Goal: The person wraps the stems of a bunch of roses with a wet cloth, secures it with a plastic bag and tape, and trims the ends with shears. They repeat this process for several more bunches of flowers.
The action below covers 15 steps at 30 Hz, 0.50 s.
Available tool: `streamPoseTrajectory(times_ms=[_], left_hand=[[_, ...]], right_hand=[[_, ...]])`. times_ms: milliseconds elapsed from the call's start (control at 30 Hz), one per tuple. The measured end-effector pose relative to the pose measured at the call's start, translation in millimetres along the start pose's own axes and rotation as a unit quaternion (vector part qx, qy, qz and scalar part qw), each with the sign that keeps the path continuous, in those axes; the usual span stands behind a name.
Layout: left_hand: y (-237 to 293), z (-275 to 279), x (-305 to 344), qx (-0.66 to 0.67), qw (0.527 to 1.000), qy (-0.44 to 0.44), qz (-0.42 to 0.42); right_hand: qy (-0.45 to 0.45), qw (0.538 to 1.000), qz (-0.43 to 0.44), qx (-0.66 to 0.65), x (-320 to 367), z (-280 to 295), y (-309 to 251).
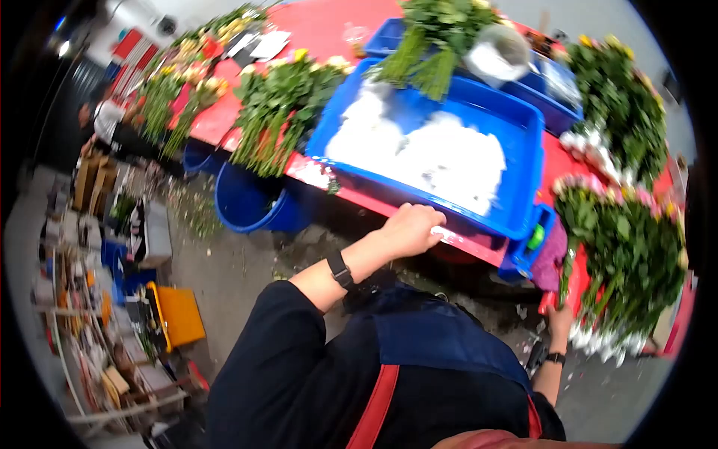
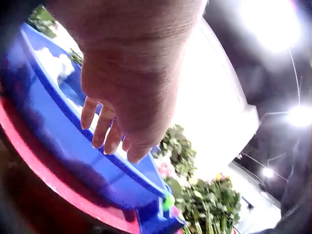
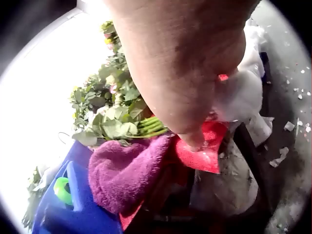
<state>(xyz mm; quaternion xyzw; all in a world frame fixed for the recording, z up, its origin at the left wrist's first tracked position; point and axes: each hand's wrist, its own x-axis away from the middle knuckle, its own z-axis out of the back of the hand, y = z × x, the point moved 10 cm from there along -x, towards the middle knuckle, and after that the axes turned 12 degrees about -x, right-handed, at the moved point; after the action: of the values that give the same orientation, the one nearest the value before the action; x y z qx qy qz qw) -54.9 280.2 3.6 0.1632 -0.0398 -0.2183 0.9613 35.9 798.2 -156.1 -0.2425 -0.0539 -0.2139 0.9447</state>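
Note:
My left hand (image 1: 411, 228) hovers at the near long side of a blue plastic tub (image 1: 535, 165). In the left wrist view its fingers (image 2: 101, 127) hang loosely by the tub's rim and hold nothing. White fluffy wads (image 1: 456, 157) lie inside the tub. At the table's near right edge, my right hand (image 1: 559, 322) grips green stems (image 3: 153, 127) of a leafy flower bunch (image 3: 119, 122); most of its fingers are hidden behind the hand in the right wrist view. A purple cloth (image 3: 126, 170) lies between that hand and the tub's handle (image 1: 535, 243).
More flower bunches (image 1: 628, 247) lie at the right, with white-wrapped stem ends. Others (image 1: 288, 112) lie left on the red table (image 1: 314, 30). A blue bucket (image 1: 247, 198) stands below. Another person (image 1: 112, 123) is far left. A yellow crate (image 1: 179, 314) sits on the floor.

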Motion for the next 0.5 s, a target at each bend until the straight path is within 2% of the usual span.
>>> streamPoseTrajectory(times_ms=[33, 67, 100, 167, 200, 233, 267, 300, 333, 367, 433, 500], left_hand=[[-37, 10, 8, 0.019, 0.999, 0.02, 0.037], [-73, 30, 19, 0.032, 0.995, 0.077, 0.063], [-114, 42, 30, 0.026, 0.989, 0.089, 0.117], [-210, 69, 54, -0.056, 0.966, 0.115, 0.224], [-261, 85, 72, -0.081, 0.943, 0.195, 0.256], [-325, 89, 87, -0.02, 0.924, 0.194, 0.329], [-372, 103, 102, -0.09, 0.896, 0.256, 0.35], [-416, 111, 112, -0.08, 0.88, 0.224, 0.41], [-464, 110, 120, -0.123, 0.853, 0.263, 0.434], [-485, 120, 122, -0.166, 0.837, 0.253, 0.456], [-537, 109, 119, -0.223, 0.811, 0.157, 0.518], [-572, 89, 122, -0.182, 0.796, 0.038, 0.577]], right_hand=[[-0.019, 0.999, 0.009, 0.031, 2, 5, -20], [0.043, 0.996, 0.024, 0.069, 1, 17, -26], [0.106, 0.988, 0.038, 0.104, -2, 30, -34], [0.11, 0.991, 0.046, 0.062, -16, 53, -71], [0.133, 0.986, 0.063, 0.083, -18, 63, -95], [0.159, 0.979, 0.078, 0.103, -21, 71, -121], [0.167, 0.974, 0.119, 0.096, -20, 72, -159], [0.167, 0.97, 0.149, 0.091, -15, 70, -206], [0.152, 0.968, 0.181, 0.078, -11, 63, -251], [0.138, 0.965, 0.211, 0.066, -6, 53, -295], [0.103, 0.957, 0.266, 0.051, 12, 26, -383], [0.067, 0.942, 0.329, 0.012, 31, -5, -447]])
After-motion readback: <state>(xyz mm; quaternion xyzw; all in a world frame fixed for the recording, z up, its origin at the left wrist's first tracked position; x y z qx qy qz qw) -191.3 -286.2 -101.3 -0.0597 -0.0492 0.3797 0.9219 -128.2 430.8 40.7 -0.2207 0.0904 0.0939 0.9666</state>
